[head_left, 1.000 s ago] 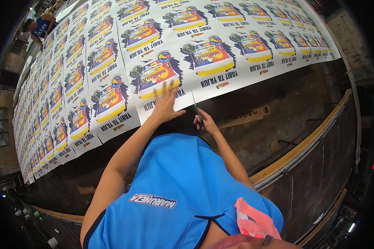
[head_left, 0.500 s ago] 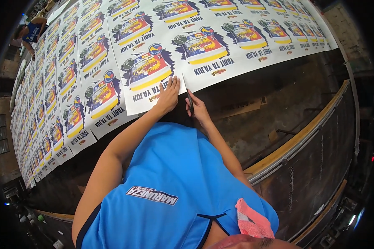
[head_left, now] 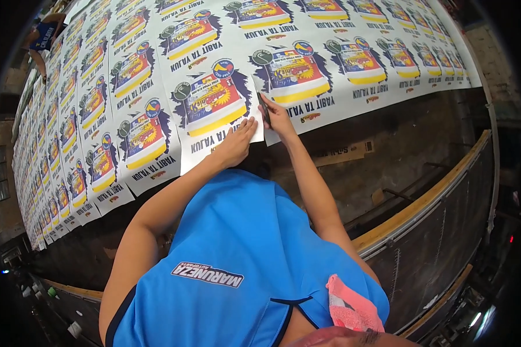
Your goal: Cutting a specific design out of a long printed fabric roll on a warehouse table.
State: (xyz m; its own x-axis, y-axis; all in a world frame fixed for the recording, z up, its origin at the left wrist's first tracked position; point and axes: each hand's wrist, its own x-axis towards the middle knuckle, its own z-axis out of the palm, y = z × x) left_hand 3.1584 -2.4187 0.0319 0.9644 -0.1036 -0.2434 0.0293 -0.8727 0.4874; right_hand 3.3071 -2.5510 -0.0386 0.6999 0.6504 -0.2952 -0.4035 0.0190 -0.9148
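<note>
A wide white printed sheet (head_left: pixel 200 151), covered with repeated colourful designs, spreads out before me. Fingers spread, my left hand (head_left: pixel 237 144) lies flat on its near edge, close to a cut. My right hand (head_left: pixel 279 120) is closed around a slim black cutting tool (head_left: pixel 264 110), which stands in the slit between two columns of prints. The tool's blade is hidden, so its exact kind cannot be made out. Left of the slit, the loose strip hangs over the near edge; the other half passes beside my right hand.
At the far left another person (head_left: pixel 47 36) reaches onto the sheet. A wooden-edged rail (head_left: pixel 425 194) with a dark panel runs along the right. Below the sheet's near edge lies a flat brown cardboard piece (head_left: pixel 348 153). More slits part the strips at left.
My right hand has moved farther in from the near edge with the tool, and the slit has grown longer. My left hand has shifted slightly nearer, still on the sheet.
</note>
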